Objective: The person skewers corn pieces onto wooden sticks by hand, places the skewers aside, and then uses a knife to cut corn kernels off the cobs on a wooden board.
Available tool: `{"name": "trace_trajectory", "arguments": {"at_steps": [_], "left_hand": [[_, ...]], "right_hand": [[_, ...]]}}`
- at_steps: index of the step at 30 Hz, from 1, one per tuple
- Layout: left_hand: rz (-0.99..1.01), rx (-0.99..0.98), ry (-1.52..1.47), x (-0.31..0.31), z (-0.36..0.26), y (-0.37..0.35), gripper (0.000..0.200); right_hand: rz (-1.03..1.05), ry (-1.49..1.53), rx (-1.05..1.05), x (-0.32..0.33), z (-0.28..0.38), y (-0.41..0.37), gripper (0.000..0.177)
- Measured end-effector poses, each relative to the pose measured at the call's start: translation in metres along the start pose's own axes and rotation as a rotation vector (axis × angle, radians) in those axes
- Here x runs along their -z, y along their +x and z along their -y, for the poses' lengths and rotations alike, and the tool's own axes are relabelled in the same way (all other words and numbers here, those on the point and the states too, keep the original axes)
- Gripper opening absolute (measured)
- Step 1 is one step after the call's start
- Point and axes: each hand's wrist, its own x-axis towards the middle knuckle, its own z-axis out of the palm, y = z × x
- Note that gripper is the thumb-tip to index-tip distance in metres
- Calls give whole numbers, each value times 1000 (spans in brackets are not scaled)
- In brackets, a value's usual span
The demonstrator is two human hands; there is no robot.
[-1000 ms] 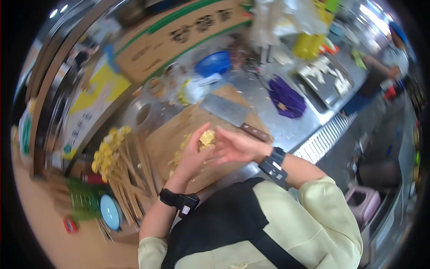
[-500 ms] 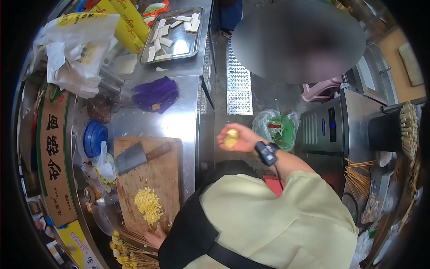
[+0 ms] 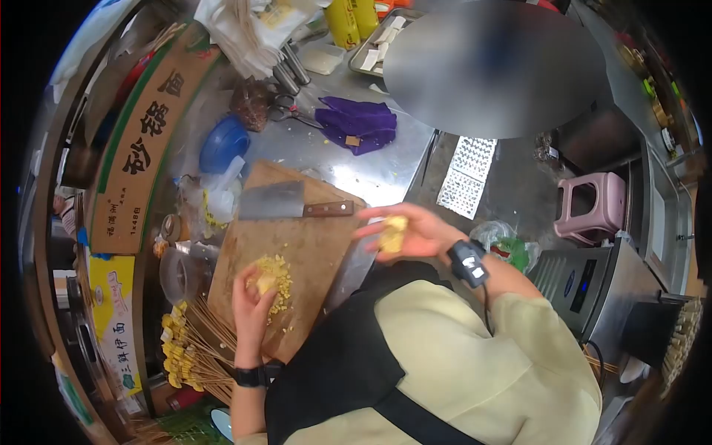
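Note:
A heap of small chopped yellow pieces lies on the wooden cutting board; their exact kind I cannot make out. At the heap's left side, my left hand curls its fingers around a pale yellow clump. My right hand is raised past the board's right edge, palm turned up and fingers bent, with yellow pieces in its palm. A cleaver lies flat across the upper board, its wooden handle pointing to my right hand.
Skewers with yellow pieces lie left of my left forearm. Beyond the board are a blue bowl, scissors and a purple cloth. A pink stool stands on the floor at right, near a steel appliance.
My left hand has risen from the board's lower edge to the heap and holds a yellow clump. My right hand has come nearer the board, still carrying yellow pieces. The view has turned.

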Motion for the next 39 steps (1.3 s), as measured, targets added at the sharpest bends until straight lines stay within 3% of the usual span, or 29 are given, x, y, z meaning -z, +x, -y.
{"name": "trace_trajectory", "arguments": {"at_steps": [2, 5, 9, 11, 15, 18, 21, 22, 24, 25, 26, 27, 28, 29, 30, 31, 33, 36, 39], "left_hand": [[130, -117, 66, -30, -29, 23, 49], [323, -522, 575, -80, -71, 44, 53], [533, -580, 654, -125, -67, 51, 60], [576, -602, 632, -130, -60, 51, 63], [622, -605, 613, -114, -54, 56, 41], [552, -247, 297, -68, -28, 57, 28], [487, 16, 50, -20, -4, 37, 32], [504, 55, -17, -11, 4, 24, 34], [497, 120, -167, 3, 20, -4, 37], [511, 183, -208, 4, 29, -23, 38], [498, 240, -252, 5, 39, -43, 40], [482, 296, -297, 6, 48, -65, 41], [470, 335, -329, 7, 54, -84, 41], [440, 353, -359, 5, 58, -102, 41], [407, 357, -373, 4, 60, -122, 41], [372, 354, -386, 0, 60, -139, 40], [270, 335, -391, -7, 57, -170, 40], [39, 334, -373, -21, 64, -199, 39], [-246, 359, -338, -28, 112, -219, 38]], "right_hand": [[101, -162, -146, -22, -9, 25, 50], [168, -145, -224, -40, -19, 30, 50], [74, -92, -89, -16, -34, 3, 47], [-161, -92, 19, -13, -42, -24, 44], [-256, -32, 221, 45, -55, -100, 41], [-666, -41, 399, 83, -60, -174, 37], [-1254, -486, 269, 153, -61, -238, 31], [-1358, -537, 220, 178, -60, -254, 38], [-1550, -928, 199, 220, -58, -274, 51], [-1632, -1005, 102, 217, -53, -275, 64], [-1761, -1243, -124, 219, -44, -272, 72], [-1780, -1367, -178, 274, -42, -277, 79], [-1622, -1286, -200, 254, -27, -252, 77], [-1259, -1061, -238, 272, -12, -235, 66], [-1162, -987, -263, 248, -7, -198, 53], [-1086, -905, -297, 193, -2, -161, 41], [-678, -854, -450, 113, 14, -90, 30], [-341, -1139, -616, 28, 37, 1, 21], [-140, -1298, -387, -31, 32, 75, 21]]}}
